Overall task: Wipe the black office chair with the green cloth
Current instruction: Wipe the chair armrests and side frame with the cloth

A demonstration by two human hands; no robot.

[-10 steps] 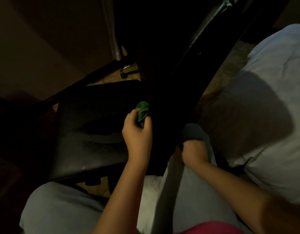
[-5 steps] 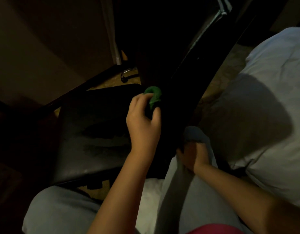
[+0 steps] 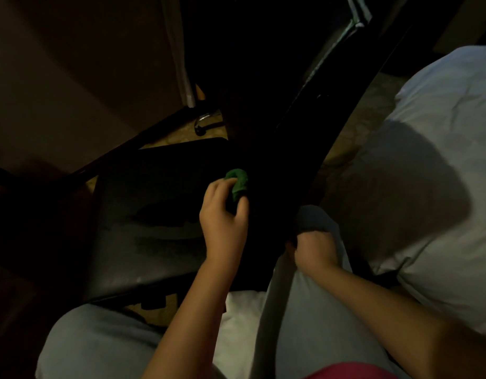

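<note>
Beside a heap of white bedding (image 3: pixel 441 214), dim light throughout. A person sat with knees in grey trousers (image 3: pixel 105 340) drawn up close to the black office chair (image 3: pixel 154 242). The chair's backrest (image 3: pixel 277 149) ran as a dark band from near the knees up toward the far right corner of the view. Its seat pad (image 3: pixel 143 214) lay to the left of that band, with dull streaks across the surface.

The left hand (image 3: pixel 224 217) was clenched round the green cloth (image 3: pixel 237 184). The cloth was bunched into a small wad that poked out past the fingertips. It sat where the seat pad met the foot of the backrest and seemed to touch the backrest, though the shadow made contact hard to confirm.

The right hand (image 3: pixel 312 248) sat low at the near edge of the backrest, just above the right knee. Its knuckles were up and its fingers curled away into the dark. I could not tell whether it gripped the chair edge or nothing at all.

Beyond the seat, a bent chrome piece (image 3: pixel 206 120) caught some light above a patch of tan floor (image 3: pixel 179 136). A broad shadow lay over the bedding.
</note>
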